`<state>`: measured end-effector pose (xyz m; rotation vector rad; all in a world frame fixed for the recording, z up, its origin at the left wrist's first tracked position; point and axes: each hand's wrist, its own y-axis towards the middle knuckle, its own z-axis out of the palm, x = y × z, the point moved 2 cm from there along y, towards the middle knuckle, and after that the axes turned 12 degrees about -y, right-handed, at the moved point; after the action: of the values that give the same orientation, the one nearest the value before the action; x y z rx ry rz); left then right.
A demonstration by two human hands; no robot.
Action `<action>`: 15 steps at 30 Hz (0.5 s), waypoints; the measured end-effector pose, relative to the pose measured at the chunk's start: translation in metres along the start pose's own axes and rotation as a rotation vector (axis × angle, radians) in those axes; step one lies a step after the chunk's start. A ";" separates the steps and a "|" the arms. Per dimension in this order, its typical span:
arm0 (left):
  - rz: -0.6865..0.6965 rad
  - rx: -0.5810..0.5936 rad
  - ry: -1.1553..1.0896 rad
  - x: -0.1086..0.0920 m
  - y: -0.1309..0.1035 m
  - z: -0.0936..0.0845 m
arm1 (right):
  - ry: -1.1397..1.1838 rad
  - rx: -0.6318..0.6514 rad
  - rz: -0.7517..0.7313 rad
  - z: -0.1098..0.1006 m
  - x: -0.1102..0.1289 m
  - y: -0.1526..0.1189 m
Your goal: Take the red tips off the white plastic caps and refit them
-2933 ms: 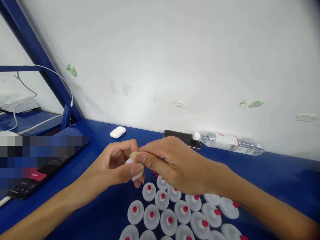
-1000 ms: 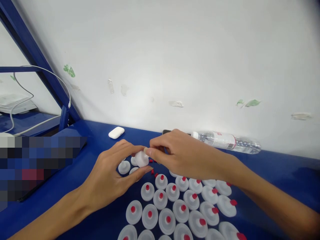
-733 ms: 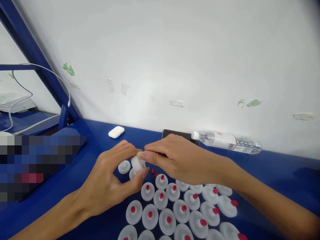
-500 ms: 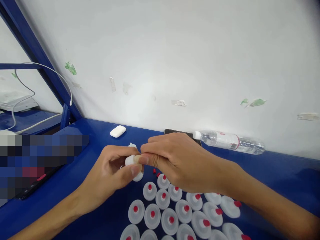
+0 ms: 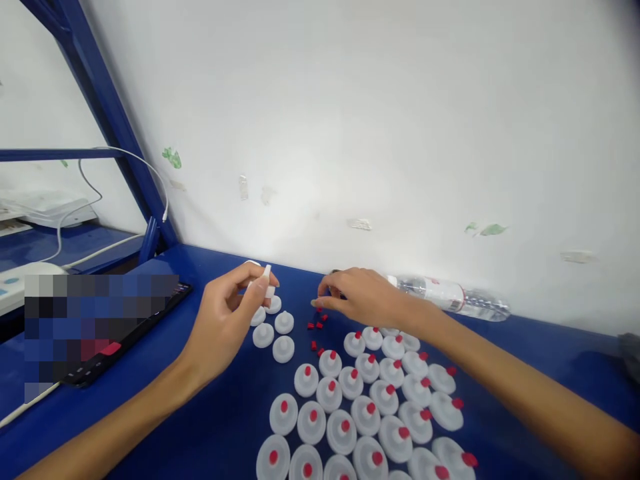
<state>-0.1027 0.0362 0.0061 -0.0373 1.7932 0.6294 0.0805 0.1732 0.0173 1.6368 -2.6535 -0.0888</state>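
Observation:
My left hand [image 5: 227, 313] pinches a white plastic nozzle cap [image 5: 269, 283], its narrow tip pointing up, between thumb and fingers. Beneath and beside that hand, several white nozzle caps without red tips [image 5: 283, 349] lie on the blue table. My right hand [image 5: 360, 293] hovers over several small red tip caps [image 5: 319, 325], its thumb and index finger apart, with nothing visible between them. Nearer to me stand many translucent white nozzle caps [image 5: 341, 432] in rows, each with a red tip on its spout.
A clear plastic bottle with a label [image 5: 445, 293] lies along the white wall, behind my right forearm. At left are a black keyboard-like object [image 5: 135, 333], partly blurred out, a white power strip [image 5: 30, 283] and cables. A blue frame post [image 5: 113, 100] rises at the left.
My right hand has left the nozzle cap in my left hand and moved right to the loose red caps. The left hand still holds its cap. The camera view has shifted.

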 end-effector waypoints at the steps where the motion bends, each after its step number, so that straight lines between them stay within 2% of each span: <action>1: 0.034 0.002 0.068 -0.003 0.000 -0.001 | -0.044 -0.017 -0.001 -0.002 0.000 -0.003; 4: 0.184 -0.010 0.464 -0.015 0.003 -0.007 | -0.244 -0.074 0.022 -0.013 -0.005 -0.023; 6: 0.214 -0.048 0.665 -0.022 0.004 -0.015 | -0.401 -0.088 0.056 -0.019 -0.013 -0.043; 9: 0.058 -0.066 0.747 -0.022 -0.004 -0.028 | -0.554 -0.066 0.133 -0.021 -0.026 -0.072; 11: 0.051 -0.101 0.769 -0.015 -0.018 -0.035 | -0.555 -0.021 0.178 -0.018 -0.035 -0.085; 13: 0.074 -0.086 0.777 -0.003 -0.036 -0.038 | -0.520 0.034 0.193 -0.013 -0.040 -0.091; 15: 0.010 -0.063 0.757 0.012 -0.053 -0.038 | -0.494 0.085 0.175 -0.008 -0.043 -0.091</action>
<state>-0.1218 -0.0221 -0.0185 -0.3493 2.4974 0.7360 0.1816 0.1700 0.0207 1.5629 -3.1887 -0.4359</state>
